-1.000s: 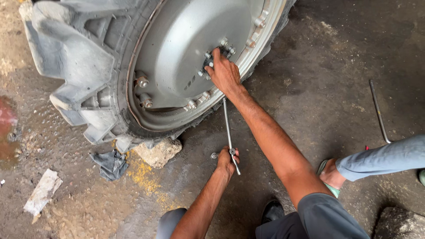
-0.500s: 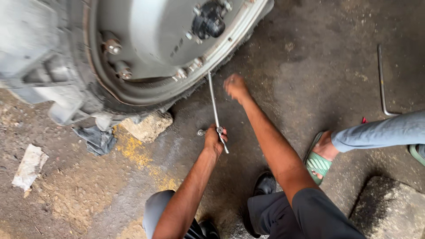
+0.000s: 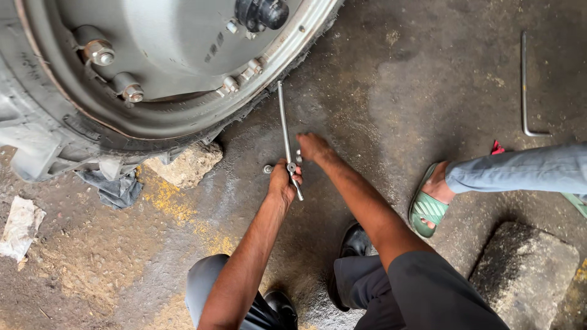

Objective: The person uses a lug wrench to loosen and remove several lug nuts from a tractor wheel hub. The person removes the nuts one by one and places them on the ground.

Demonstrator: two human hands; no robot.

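At nine o'clock, far left on the floor (image 3: 379, 104): a crumpled scrap of pale paper (image 3: 19, 226). Above it, filling ten to twelve o'clock: a large tractor wheel (image 3: 153, 67) with grey rim, lug nuts along the inner edge, dark hub at the top. Under the tyre's lower edge: a dark rag (image 3: 116, 188) and a pale stone (image 3: 183, 164) wedged against the rubber, yellow dust spread below them.

At centre: a long metal wrench bar (image 3: 284, 128), running from near the rim down to six o'clock. Left hand (image 3: 282, 183) closed tight around the bar's lower part, fingers wrapped over it, a small socket joint showing at the grip. Just left of that hand, on the floor: a small metal nut (image 3: 268, 168). Right hand (image 3: 313, 146) just right of the bar, fingers curled, touching or nearly touching a small metal piece beside the bar; whether anything was held, impossible to tell.

Toward three o'clock: another person's foot in a green sandal (image 3: 428, 208), jeans leg above. At one o'clock: an L-shaped steel rod (image 3: 524, 79) flat on the floor. At five o'clock: a grey stone block (image 3: 526, 269).
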